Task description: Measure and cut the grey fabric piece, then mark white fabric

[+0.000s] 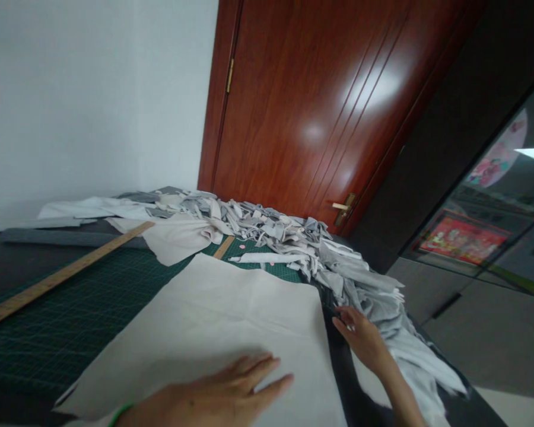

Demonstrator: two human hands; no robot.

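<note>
A large sheet of pale cream fabric (231, 320) lies flat on the green cutting mat (71, 320). My left hand (222, 391) rests flat on the near part of the sheet, fingers stretched out, holding nothing. My right hand (360, 335) is at the sheet's right edge beside the dark table rim, fingers curled toward a heap of grey and white fabric scraps (320, 249); whether it grips anything is unclear.
A long wooden ruler (62, 274) lies diagonally across the mat on the left. More cloth pieces (129, 209) pile up at the table's far side. A red-brown wooden door (311, 112) with a brass handle (345, 206) stands behind, and a glass panel (493, 219) is on the right.
</note>
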